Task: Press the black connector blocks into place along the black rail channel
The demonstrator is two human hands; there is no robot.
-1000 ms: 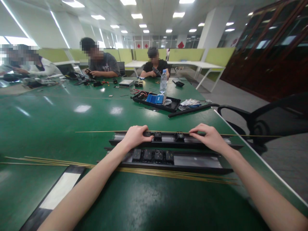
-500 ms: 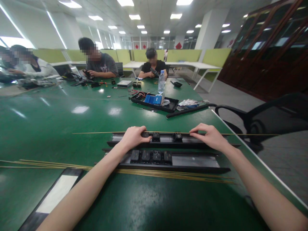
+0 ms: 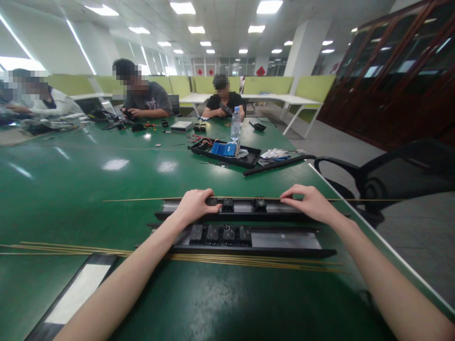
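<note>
A thin brass rod (image 3: pixel 245 197) lies lengthwise along the back of the far black channel (image 3: pixel 245 216) and sticks out well past both ends. My right hand (image 3: pixel 307 201) pinches it between thumb and fingertips. Farther left, my left hand (image 3: pixel 194 204) curls its thumb and index finger around a small black block (image 3: pixel 212 201) in the same channel; whether that index finger also touches the rod is unclear. Two more black blocks, one (image 3: pixel 227 204) and another (image 3: pixel 260 204), sit to its right. Nearer me, a second channel (image 3: pixel 291 251) holds several black blocks (image 3: pixel 213 233) in a row.
Loose brass rods (image 3: pixel 249 259) lie in front of the near channel. A black panel with a white strip (image 3: pixel 78 293) is at left. Beyond are a black tray (image 3: pixel 249 158), a water bottle (image 3: pixel 235 124), cloth gloves (image 3: pixel 274 156) and a chair (image 3: pixel 401 166). Several people sit around the table.
The view has shifted slightly. My left thumb and index finger appear a little farther apart around the block. My right hand keeps its pinch on the rod.
</note>
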